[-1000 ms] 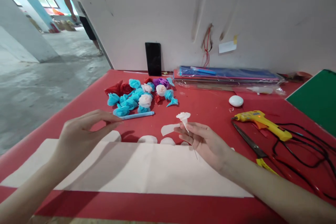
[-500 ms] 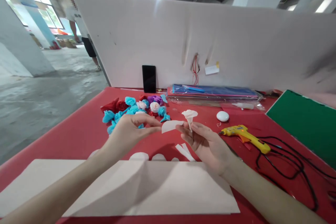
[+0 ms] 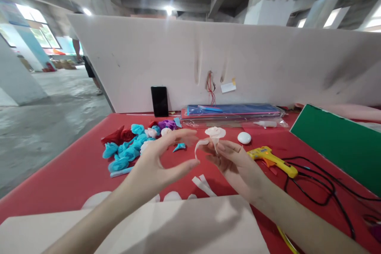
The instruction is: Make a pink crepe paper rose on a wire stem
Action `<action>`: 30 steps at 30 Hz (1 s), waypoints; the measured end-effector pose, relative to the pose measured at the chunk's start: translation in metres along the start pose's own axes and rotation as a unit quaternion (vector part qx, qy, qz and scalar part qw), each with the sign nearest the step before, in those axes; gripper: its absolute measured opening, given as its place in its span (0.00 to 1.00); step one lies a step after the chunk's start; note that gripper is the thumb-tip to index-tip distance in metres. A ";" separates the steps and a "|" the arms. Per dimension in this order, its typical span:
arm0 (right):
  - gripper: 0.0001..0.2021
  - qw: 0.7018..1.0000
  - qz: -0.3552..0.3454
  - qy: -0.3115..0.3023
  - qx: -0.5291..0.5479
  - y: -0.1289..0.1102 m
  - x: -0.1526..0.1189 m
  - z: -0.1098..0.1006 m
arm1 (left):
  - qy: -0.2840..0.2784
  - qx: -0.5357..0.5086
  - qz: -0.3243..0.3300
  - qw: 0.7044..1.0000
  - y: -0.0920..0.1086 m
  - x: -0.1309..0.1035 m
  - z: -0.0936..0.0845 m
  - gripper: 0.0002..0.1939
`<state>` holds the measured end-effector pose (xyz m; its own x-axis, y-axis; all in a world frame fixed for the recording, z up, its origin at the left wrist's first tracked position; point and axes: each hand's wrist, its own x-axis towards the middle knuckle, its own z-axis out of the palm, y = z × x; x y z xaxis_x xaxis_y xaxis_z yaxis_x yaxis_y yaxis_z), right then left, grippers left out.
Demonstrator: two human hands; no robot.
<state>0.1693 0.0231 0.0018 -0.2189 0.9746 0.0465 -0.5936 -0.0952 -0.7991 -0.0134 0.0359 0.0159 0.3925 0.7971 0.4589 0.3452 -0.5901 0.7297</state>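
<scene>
We grasp the flower [image 3: 215,132] and paper strip [image 3: 203,142] with our right hand's grip [image 3: 239,163], our left hand's grip [image 3: 157,163] spread near the strip.

Red covers the tabletop [image 3: 68,180] across the lower frame, and the flower [image 3: 215,132] at centre is creamy white. Left of centre, the bunched blooms [image 3: 129,152] run turquoise, deep red, purple and pale pink (mostly turquoise). At right, the glue gun [image 3: 278,162] is yellow, the board [image 3: 336,143] plain green
</scene>
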 end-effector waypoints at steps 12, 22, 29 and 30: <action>0.06 0.914 -0.253 -0.076 -0.309 -0.012 -0.015 -0.006 | 0.086 -0.006 0.059 0.995 -0.001 -0.001 -0.004 0.10; 0.14 0.843 -0.322 -0.146 -0.406 -0.017 -0.028 -0.005 | 0.044 0.051 0.205 0.976 0.007 -0.009 -0.003 0.13; 0.11 0.834 -0.352 -0.160 -0.393 -0.009 -0.023 -0.005 | 0.148 -0.041 -0.014 0.988 0.022 -0.007 -0.010 0.04; 0.11 0.827 -0.360 -0.173 -0.395 -0.009 -0.022 -0.004 | 0.150 -0.062 -0.043 0.986 0.024 -0.007 -0.011 0.04</action>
<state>0.1828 0.0034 0.0055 -0.3194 0.5917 0.7402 -0.0049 0.7801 -0.6256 -0.0176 0.0182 0.0360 0.0905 0.8564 0.5082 0.2526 -0.5134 0.8202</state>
